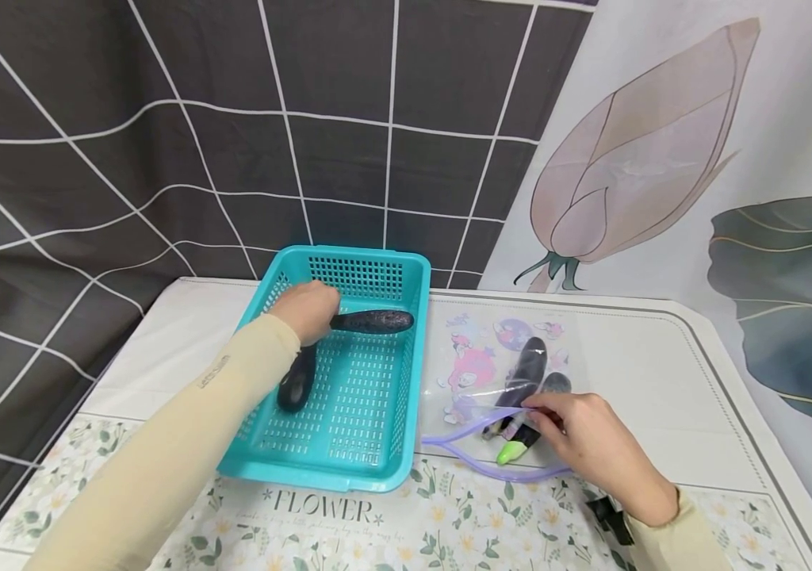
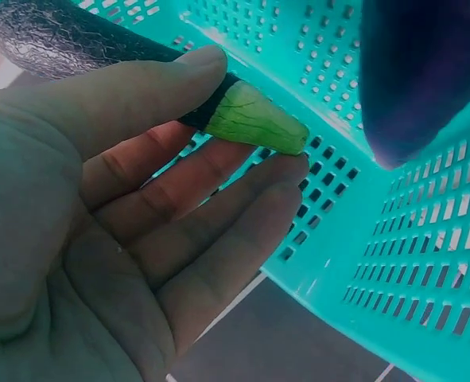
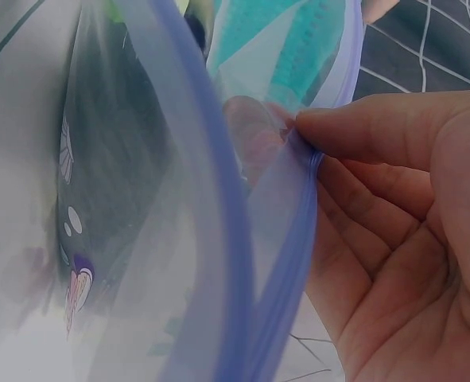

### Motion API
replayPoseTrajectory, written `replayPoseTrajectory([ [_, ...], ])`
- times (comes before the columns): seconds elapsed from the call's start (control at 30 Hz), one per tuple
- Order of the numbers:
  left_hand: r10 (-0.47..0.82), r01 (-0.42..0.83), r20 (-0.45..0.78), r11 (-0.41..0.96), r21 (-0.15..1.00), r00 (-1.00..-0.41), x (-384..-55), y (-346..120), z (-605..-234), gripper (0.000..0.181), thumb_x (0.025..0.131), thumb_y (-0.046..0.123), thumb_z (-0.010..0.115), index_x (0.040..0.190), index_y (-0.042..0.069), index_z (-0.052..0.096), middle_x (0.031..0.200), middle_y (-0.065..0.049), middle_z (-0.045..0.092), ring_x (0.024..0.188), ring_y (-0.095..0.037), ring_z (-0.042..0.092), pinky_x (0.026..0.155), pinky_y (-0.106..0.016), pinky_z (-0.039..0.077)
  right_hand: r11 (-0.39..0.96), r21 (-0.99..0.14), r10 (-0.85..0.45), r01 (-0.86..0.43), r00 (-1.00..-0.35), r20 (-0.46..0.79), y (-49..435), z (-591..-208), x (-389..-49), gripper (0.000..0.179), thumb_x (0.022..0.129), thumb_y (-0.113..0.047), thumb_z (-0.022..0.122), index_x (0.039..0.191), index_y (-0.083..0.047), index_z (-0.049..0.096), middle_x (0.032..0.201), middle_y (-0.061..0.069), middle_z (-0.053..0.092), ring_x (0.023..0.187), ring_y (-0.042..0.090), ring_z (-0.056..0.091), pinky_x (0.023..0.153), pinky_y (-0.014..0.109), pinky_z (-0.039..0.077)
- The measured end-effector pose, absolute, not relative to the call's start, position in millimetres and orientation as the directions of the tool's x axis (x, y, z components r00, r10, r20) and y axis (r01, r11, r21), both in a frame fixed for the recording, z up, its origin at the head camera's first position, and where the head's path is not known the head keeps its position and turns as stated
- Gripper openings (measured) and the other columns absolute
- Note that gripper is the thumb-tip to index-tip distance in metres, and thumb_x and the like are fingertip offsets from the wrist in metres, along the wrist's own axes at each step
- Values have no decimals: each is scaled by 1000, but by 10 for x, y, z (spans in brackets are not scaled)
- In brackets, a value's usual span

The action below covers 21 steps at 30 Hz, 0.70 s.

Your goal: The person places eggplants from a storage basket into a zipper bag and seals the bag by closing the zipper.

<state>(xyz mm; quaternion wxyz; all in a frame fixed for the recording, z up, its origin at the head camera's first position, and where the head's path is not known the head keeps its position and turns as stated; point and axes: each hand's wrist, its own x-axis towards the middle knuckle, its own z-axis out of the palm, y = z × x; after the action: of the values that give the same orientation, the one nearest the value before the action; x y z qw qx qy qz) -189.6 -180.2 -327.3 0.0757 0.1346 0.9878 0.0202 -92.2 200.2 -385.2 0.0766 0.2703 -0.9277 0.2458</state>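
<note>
My left hand [image 1: 306, 309] is inside the turquoise basket [image 1: 349, 472], pinching an eggplant [image 1: 377, 321] near its green stem end [image 2: 258, 119] between thumb and fingers. A second dark eggplant [image 1: 297, 385] lies in the basket below the left wrist; its rounded end looms at upper right in the left wrist view. On the right, my right hand [image 1: 584, 432] pinches the purple zip edge [image 3: 308, 171] of a clear printed bag [image 1: 473, 369], holding its mouth apart. Several eggplants [image 1: 526, 373] lie in the bag, one with a bright green tip [image 1: 511, 452] near the mouth.
Basket and bag lie side by side on a table with a white and floral cover [image 1: 320, 527]. A dark grid-patterned cloth [image 1: 342, 159] hangs close behind the basket, and a flower-printed cloth [image 1: 634, 143] hangs behind at right.
</note>
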Motion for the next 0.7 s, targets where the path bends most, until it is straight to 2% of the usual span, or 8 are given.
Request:
replayPoseTrajectory([
  [0.47,272,265,-103,961,77,-957,-1719,-1801,-3216,7,84,2,76,91,2,75,71,-5,66,63,-19,57,67,-38,57,733,-403,-467,-548,-836,287,2005,-3848,-924,13,85,-1,76,96,-9,77,82,-3,72,54,-4,39,50,21,38],
  [0.7,272,265,-100,961,76,-957,-1637,-1802,-3201,12,83,4,79,94,2,75,78,-7,70,65,-19,59,70,-39,57,729,-401,-470,-555,-832,295,2005,-3852,-922,14,85,-1,76,95,-9,77,83,-3,73,55,-5,40,51,20,39],
])
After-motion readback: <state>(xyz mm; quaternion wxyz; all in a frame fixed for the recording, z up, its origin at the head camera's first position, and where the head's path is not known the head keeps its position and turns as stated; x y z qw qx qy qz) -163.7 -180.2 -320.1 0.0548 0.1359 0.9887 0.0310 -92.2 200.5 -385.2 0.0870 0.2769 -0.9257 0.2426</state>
